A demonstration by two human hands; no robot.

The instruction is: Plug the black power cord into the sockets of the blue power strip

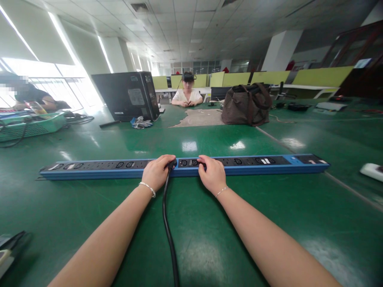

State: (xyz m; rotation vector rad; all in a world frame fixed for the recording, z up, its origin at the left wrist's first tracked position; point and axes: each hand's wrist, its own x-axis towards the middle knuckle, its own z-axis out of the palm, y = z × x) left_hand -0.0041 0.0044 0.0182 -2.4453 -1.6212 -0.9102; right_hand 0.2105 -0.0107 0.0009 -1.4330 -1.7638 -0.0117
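Note:
A long blue power strip (137, 173) with black sockets lies across the green table in front of me. My left hand (157, 171) grips the plug end of a black cable (167, 223) at the strip, left of its middle. From there the cable runs down toward the bottom edge of the view. On the right of the middle, my right hand (213, 172) rests against the strip with its fingers curled over the top. Whether those fingers hold anything is hidden.
Behind the strip on the green table (119, 139) are a black computer case (122, 95), gloves (141, 122) and a brown bag (247, 105). A green basket (44, 124) stands at left. One person (187, 95) sits opposite, another (32, 95) at far left.

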